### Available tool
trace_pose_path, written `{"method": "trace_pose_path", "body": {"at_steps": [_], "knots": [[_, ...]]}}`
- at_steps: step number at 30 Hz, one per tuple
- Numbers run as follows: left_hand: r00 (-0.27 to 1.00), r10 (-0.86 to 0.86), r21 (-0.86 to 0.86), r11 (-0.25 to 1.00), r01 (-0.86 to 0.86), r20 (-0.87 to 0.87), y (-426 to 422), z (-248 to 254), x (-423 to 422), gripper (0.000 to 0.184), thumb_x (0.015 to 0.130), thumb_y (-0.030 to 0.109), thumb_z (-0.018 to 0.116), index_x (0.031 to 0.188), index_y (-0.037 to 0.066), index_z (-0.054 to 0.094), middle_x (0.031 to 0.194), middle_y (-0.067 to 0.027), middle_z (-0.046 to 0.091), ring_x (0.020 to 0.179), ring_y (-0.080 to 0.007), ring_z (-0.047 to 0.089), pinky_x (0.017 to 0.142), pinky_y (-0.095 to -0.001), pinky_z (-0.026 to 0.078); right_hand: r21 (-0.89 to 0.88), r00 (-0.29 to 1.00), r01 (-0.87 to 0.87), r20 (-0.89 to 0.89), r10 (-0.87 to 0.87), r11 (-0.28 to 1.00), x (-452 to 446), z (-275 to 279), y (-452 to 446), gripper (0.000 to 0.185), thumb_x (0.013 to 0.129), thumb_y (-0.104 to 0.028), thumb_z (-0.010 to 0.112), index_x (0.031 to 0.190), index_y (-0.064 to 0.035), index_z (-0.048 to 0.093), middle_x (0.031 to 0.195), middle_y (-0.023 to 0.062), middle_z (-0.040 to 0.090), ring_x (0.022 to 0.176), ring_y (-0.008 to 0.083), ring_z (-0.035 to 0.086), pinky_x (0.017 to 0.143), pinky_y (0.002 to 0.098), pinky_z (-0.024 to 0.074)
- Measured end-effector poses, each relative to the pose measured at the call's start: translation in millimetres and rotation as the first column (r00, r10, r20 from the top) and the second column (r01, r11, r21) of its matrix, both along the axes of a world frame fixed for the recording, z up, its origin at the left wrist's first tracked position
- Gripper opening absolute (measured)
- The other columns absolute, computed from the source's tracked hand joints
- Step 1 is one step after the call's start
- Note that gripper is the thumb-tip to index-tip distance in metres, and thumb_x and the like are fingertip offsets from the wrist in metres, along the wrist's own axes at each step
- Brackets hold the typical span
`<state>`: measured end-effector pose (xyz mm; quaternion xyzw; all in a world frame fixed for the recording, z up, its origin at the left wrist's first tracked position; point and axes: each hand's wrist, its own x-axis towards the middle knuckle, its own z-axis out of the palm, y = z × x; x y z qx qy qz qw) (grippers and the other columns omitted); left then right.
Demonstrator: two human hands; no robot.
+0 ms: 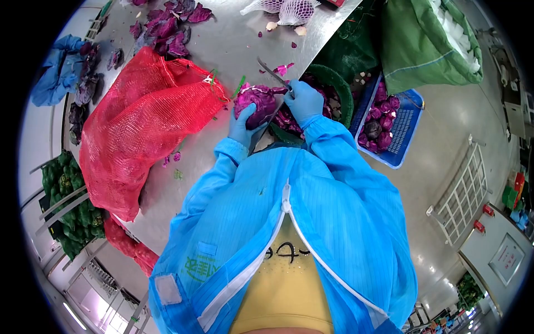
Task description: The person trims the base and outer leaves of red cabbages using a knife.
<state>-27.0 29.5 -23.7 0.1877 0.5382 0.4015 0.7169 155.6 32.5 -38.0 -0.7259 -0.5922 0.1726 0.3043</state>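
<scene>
My left hand (245, 126), in a blue glove, is wrapped around the side of a red cabbage (259, 104) at the edge of the metal table. Closed in my right hand (305, 102), also gloved, is a knife (271, 70). Its dark, thin blade points away and to the left, beyond the cabbage; the handle is mostly covered by my fingers. Just left of the cabbage lies a red mesh sack (144, 128) with green ties at its end. Below my right hand, a green tub (344, 92) holds purple leaves and scraps.
Loose purple leaves (169, 28) are heaped at the far left of the metal table (236, 42). White netting (297, 12) lies at its far edge. On the right, a blue crate (410, 119) holds several small red cabbages, beside a large green sack (425, 47).
</scene>
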Motion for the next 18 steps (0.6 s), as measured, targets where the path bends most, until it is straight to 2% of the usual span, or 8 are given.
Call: {"method": "trace_pose_path", "body": {"at_steps": [5, 7, 10, 12, 14, 16, 17, 18], "knots": [[0.991, -0.128, 0.018, 0.992, 0.127, 0.035, 3, 0, -10, 0.071, 0.077, 0.036, 0.069, 0.136, 0.015, 0.037, 0.130, -0.0111, 0.049, 0.114, -0.0315, 0.053, 0.089, -0.0503, 0.050, -0.049, 1.000, 0.015, 0.020, -0.014, 0.999, 8, 1, 13, 0.015, 0.074, -0.020, 0.063, 0.084, -0.0102, 0.058, 0.079, 0.0114, 0.062, 0.074, 0.0324, 0.062, 0.061, 0.0438, 0.0490], [0.946, -0.058, -0.192, 0.974, 0.124, 0.318, 7, -7, -21, 0.069, 0.081, 0.053, 0.056, 0.134, 0.013, 0.041, 0.124, -0.0164, 0.054, 0.105, -0.0343, 0.059, 0.077, -0.0468, 0.056, -0.033, 0.997, 0.076, 0.013, -0.075, 0.997, 12, 3, 16, 0.016, 0.074, -0.022, 0.064, 0.083, -0.0098, 0.058, 0.081, 0.0115, 0.062, 0.075, 0.0332, 0.062, 0.063, 0.0449, 0.0488], [0.746, -0.187, -0.153, 0.920, 0.361, 0.639, 12, -9, -33, 0.076, 0.081, 0.067, 0.038, 0.133, 0.012, 0.045, 0.118, -0.0227, 0.058, 0.089, -0.0366, 0.065, 0.061, -0.0403, 0.059, -0.170, 0.990, 0.111, -0.069, -0.125, 0.979, 33, 7, 17, 0.022, 0.075, -0.027, 0.066, 0.091, -0.0118, 0.062, 0.088, 0.0117, 0.065, 0.082, 0.0331, 0.063, 0.068, 0.0432, 0.0507], [0.802, -0.133, -0.233, 0.918, 0.322, 0.583, 9, -3, -29, 0.082, 0.081, 0.072, 0.029, 0.133, 0.011, 0.045, 0.113, -0.0259, 0.060, 0.075, -0.0367, 0.066, 0.051, -0.0347, 0.059, -0.287, 0.990, 0.121, -0.034, -0.136, 0.950, 42, 11, 17, 0.037, 0.076, -0.035, 0.070, 0.107, -0.0158, 0.064, 0.095, 0.0105, 0.068, 0.086, 0.0313, 0.064, 0.072, 0.0408, 0.0517], [0.770, -0.128, -0.225, 0.915, 0.336, 0.625, 11, -4, -27, 0.082, 0.081, 0.073, 0.029, 0.132, 0.011, 0.046, 0.111, -0.0251, 0.061, 0.074, -0.0365, 0.066, 0.053, -0.0353, 0.059, -0.136, 0.980, 0.119, -0.146, -0.139, 0.984, 36, 13, 11, 0.048, 0.074, -0.040, 0.072, 0.116, -0.0177, 0.062, 0.095, 0.0103, 0.068, 0.081, 0.0271, 0.066, 0.074, 0.0379, 0.0518], [0.753, -0.163, -0.182, 0.918, 0.353, 0.638, 11, -19, -32, 0.081, 0.081, 0.073, 0.028, 0.134, 0.013, 0.043, 0.116, -0.0223, 0.058, 0.080, -0.0368, 0.065, 0.054, -0.0372, 0.059, -0.134, 0.875, -0.116, -0.483, 0.038, 0.984, 24, 21, 10, 0.059, 0.071, -0.043, 0.076, 0.122, -0.0195, 0.060, 0.088, 0.0094, 0.068, 0.076, 0.0232, 0.065, 0.075, 0.0345, 0.0515], [0.736, -0.202, -0.139, 0.917, 0.373, 0.646, 11, -26, -34, 0.081, 0.081, 0.073, 0.027, 0.135, 0.014, 0.041, 0.121, -0.0196, 0.056, 0.085, -0.0372, 0.064, 0.056, -0.0391, 0.059, -0.064, 0.722, -0.278, -0.672, 0.165, 0.958, 18, 20, 11, 0.063, 0.068, -0.033, 0.082, 0.124, -0.0159, 0.060, 0.090, 0.0029, 0.059, 0.077, 0.0107, 0.055, 0.075, 0.0267, 0.0476], [0.735, -0.204, -0.135, 0.917, 0.375, 0.647, 10, -22, -31, 0.081, 0.081, 0.073, 0.027, 0.135, 0.014, 0.041, 0.121, -0.0196, 0.056, 0.085, -0.0372, 0.064, 0.056, -0.0391, 0.059, -0.041, 0.739, -0.352, -0.625, 0.251, 0.935, 14, 32, 10, 0.065, 0.069, -0.033, 0.082, 0.126, -0.0145, 0.058, 0.094, 0.0038, 0.060, 0.084, 0.0125, 0.055, 0.080, 0.0278, 0.0463]]}}
